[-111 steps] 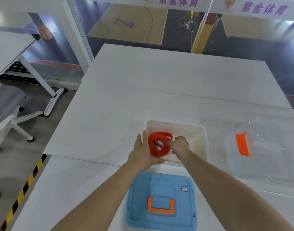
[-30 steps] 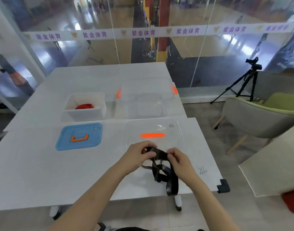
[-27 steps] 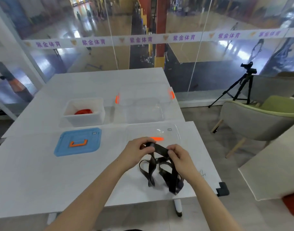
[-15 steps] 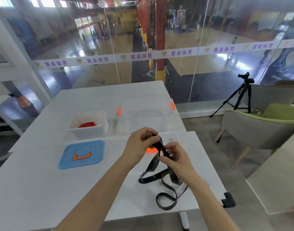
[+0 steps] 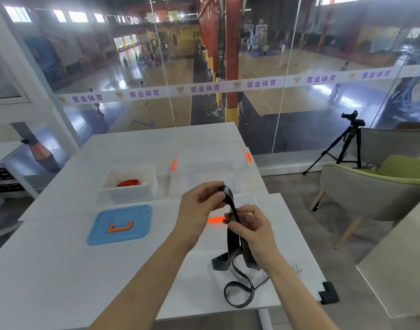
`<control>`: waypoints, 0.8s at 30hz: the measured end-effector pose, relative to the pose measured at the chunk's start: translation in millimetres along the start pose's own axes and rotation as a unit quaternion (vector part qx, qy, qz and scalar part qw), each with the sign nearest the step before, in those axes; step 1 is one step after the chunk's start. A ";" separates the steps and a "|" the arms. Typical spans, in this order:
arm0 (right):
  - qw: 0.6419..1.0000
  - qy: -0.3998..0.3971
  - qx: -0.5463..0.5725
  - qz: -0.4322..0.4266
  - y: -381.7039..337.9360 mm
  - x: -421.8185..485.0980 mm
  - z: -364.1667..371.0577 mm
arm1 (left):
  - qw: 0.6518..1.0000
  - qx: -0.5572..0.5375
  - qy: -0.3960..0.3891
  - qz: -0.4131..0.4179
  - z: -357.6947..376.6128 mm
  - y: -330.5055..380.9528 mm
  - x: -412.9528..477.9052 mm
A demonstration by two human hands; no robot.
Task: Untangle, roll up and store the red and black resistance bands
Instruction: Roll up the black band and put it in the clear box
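Observation:
The black resistance band (image 5: 231, 248) hangs in twisted loops above the white table (image 5: 49, 270), its lowest loop near the table's front edge. My left hand (image 5: 199, 206) pinches the band's top end, raised above the table. Just below and to the right, my right hand (image 5: 249, 228) pinches the band lower down. The red band (image 5: 128, 182) lies rolled inside the small white bin (image 5: 129, 195) at the back left.
A blue lid (image 5: 119, 225) with an orange handle lies in front of the white bin. A clear box (image 5: 210, 165) with orange clips stands behind my hands, its clear lid (image 5: 256, 206) under them. Chairs (image 5: 375, 196) and a tripod (image 5: 344, 148) stand right of the table.
The red band went into the white bin earlier. Over the last second both hands lifted the black band off the table, and its loops now hang longer and looser.

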State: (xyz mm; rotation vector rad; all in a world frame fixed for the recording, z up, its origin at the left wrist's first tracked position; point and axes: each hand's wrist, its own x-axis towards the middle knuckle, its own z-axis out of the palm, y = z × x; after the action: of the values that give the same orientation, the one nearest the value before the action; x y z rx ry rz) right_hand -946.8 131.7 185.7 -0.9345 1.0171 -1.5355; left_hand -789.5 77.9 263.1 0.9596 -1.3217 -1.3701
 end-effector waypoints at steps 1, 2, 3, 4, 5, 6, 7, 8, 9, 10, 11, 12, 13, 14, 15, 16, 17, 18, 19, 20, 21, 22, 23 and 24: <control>1.000 -0.007 0.011 0.004 -1.6 -0.8 0.8 | 1.000 -0.023 0.007 0.002 0.3 1.0 -0.6; 1.000 -0.016 0.014 0.008 -2.9 -1.2 1.8 | 0.999 -0.047 0.013 0.003 -0.1 1.6 -0.3; 1.000 -0.024 0.015 0.014 -3.5 -1.2 2.5 | 0.997 -0.071 0.017 0.004 -0.6 2.6 -0.3; 0.999 -0.032 0.019 0.023 -3.9 -1.0 3.1 | 0.995 -0.093 0.021 0.005 -1.6 3.1 0.3; 0.998 -0.041 0.031 0.036 -4.2 -0.6 3.5 | 0.993 -0.112 0.022 0.006 -2.9 4.2 0.4; 0.996 -0.053 0.046 0.052 -4.7 -0.3 4.3 | 0.992 -0.125 0.021 0.006 -4.3 4.8 0.4; 0.994 -0.069 0.060 0.067 -5.4 0.2 5.2 | 0.991 -0.132 0.018 0.007 -5.4 5.5 -0.2; 0.991 -0.088 0.067 0.079 -5.5 0.7 6.2 | 0.991 -0.135 0.015 0.008 -6.7 5.6 -0.7; 0.989 -0.105 0.066 0.086 -5.1 1.5 7.2 | 0.991 -0.132 0.013 0.008 -7.8 6.2 -1.4; 0.987 -0.117 0.062 0.088 -4.1 2.1 8.1 | 0.992 -0.125 0.014 0.011 -9.4 6.3 -1.5; 0.988 -0.119 0.059 0.084 -3.2 2.4 8.9 | 0.993 -0.116 0.017 0.016 -11.5 6.8 -1.8; 0.989 -0.111 0.058 0.078 -3.7 2.4 9.7 | 0.994 -0.106 0.023 0.022 -14.4 7.1 -1.6; 0.991 -0.098 0.055 0.070 -5.1 2.9 10.1 | 0.994 -0.102 0.030 0.028 -17.9 8.1 -1.3; 0.993 -0.086 0.049 0.060 -8.6 3.6 10.7 | 0.993 -0.103 0.039 0.032 -22.1 8.6 -0.5; 0.995 -0.076 0.038 0.054 -12.6 4.9 10.3 | 0.993 -0.107 0.046 0.033 -26.0 9.2 0.4; 0.996 -0.073 0.027 0.053 -16.0 6.3 9.4 | 0.992 -0.108 0.051 0.035 -29.6 8.6 1.6; 0.995 -0.077 0.016 0.053 -17.7 7.9 7.9 | 0.992 -0.106 0.054 0.036 -32.5 8.3 2.4; 0.995 -0.088 0.000 0.050 -17.7 9.5 7.2 | 0.992 -0.104 0.055 0.038 -34.8 7.6 3.4; 0.994 -0.103 -0.021 0.041 -16.6 10.8 6.9 | 0.992 -0.104 0.056 0.040 -36.1 7.3 4.2; 0.992 -0.116 -0.045 0.030 -12.9 11.9 6.8 | 0.992 -0.106 0.059 0.041 -37.0 6.9 5.0; 0.990 -0.122 -0.068 0.022 -8.5 13.1 6.4 | 0.991 -0.108 0.061 0.043 -37.7 6.9 5.3; 0.989 -0.121 -0.086 0.016 -5.9 13.4 7.1 | 0.991 -0.109 0.064 0.044 -38.7 6.3 5.8; 0.989 -0.108 -0.100 0.011 -4.7 13.4 7.8 | 0.991 -0.110 0.066 0.045 -40.0 5.6 5.7; 0.990 -0.088 -0.107 0.003 -4.1 13.7 8.0 | 0.991 -0.111 0.067 0.043 -42.6 3.7 6.0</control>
State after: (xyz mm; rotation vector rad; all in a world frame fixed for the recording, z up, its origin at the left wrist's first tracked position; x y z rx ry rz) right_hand -943.0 117.5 193.1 -1.1940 1.0703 -1.3304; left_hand -749.1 62.5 263.0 0.8198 -1.0719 -1.3312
